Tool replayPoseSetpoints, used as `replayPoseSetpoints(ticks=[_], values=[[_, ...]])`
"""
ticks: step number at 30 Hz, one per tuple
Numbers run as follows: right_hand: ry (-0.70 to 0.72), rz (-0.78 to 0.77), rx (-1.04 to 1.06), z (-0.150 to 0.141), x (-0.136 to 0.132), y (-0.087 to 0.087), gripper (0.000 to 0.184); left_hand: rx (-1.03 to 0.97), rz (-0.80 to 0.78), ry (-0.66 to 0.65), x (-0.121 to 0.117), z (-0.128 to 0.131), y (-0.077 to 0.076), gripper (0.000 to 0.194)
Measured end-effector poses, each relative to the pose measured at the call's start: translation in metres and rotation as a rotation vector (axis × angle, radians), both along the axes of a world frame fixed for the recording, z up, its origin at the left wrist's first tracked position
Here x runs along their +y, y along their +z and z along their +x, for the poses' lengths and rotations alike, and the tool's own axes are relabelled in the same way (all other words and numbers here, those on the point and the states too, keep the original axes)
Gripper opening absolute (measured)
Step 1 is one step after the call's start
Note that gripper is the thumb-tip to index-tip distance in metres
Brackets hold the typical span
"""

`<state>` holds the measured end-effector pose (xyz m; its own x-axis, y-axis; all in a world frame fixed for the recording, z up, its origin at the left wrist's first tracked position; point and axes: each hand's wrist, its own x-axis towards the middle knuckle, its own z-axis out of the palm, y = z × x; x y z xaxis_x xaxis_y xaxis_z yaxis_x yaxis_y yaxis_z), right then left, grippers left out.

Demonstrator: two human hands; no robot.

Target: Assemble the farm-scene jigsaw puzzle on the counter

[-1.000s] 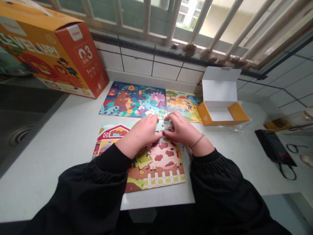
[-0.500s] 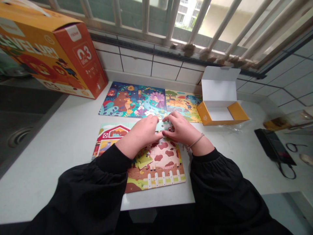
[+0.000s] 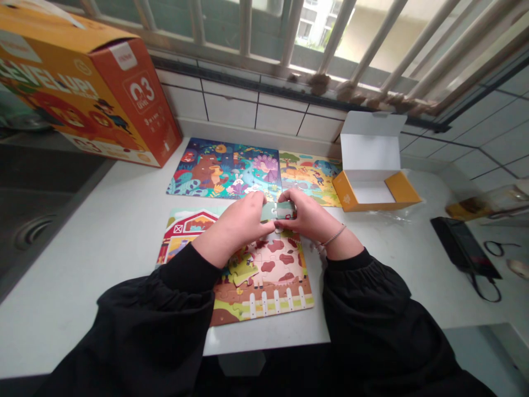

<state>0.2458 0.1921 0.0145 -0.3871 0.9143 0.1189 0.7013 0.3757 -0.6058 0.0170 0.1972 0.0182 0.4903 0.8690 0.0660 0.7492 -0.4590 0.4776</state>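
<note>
A farm jigsaw puzzle (image 3: 281, 264) with a spotted cow, red barn and white fence lies on the counter. Over its upper edge, my right hand (image 3: 312, 220) pinches a pale green puzzle piece (image 3: 285, 210) between thumb and fingers. My left hand (image 3: 237, 220) grips another pale green puzzle piece (image 3: 268, 212), partly hidden by its fingers. The two pieces meet edge to edge between my hands; whether they are fully locked I cannot tell. A green crocodile-like piece (image 3: 243, 272) sits slightly askew on the cow picture. My left forearm covers part of the barn.
Behind lie a dark blue forest puzzle (image 3: 231, 168) and a yellow savanna puzzle (image 3: 309, 176). An open yellow box (image 3: 376, 190) stands at the right, a large orange box (image 3: 136, 99) at the left beside a sink (image 3: 37, 231). A black phone-like device (image 3: 465, 248) lies far right.
My right hand's fingers have spread slightly and shifted right, showing more of its piece. My left hand has barely moved.
</note>
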Motion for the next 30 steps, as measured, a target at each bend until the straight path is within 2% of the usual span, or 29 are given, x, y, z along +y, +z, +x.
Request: replayPoseSetpoints(ticks=[8,12,16,21,30], values=[[0.013,-0.004,0.077,0.0083,-0.0006,0.0044,0.021,0.035,0.033,-0.030,0.0010,-0.0018,-0.0013,0.038],[0.029,-0.007,0.086,0.0077,0.0000,0.0047,0.015,0.051,0.053,-0.039,0.0012,-0.0028,-0.0029,0.034],[0.029,0.032,0.046,0.0059,0.0002,0.0034,0.019,0.090,0.086,-0.046,0.0001,-0.0025,-0.0018,0.029],[0.033,0.117,-0.071,0.0072,0.0011,-0.0011,0.016,0.113,0.071,-0.053,-0.0023,-0.0023,0.0029,0.036],[-0.006,0.106,-0.149,0.0046,0.0008,-0.0030,0.017,0.108,0.071,-0.037,-0.0029,-0.0020,0.0031,0.038]])
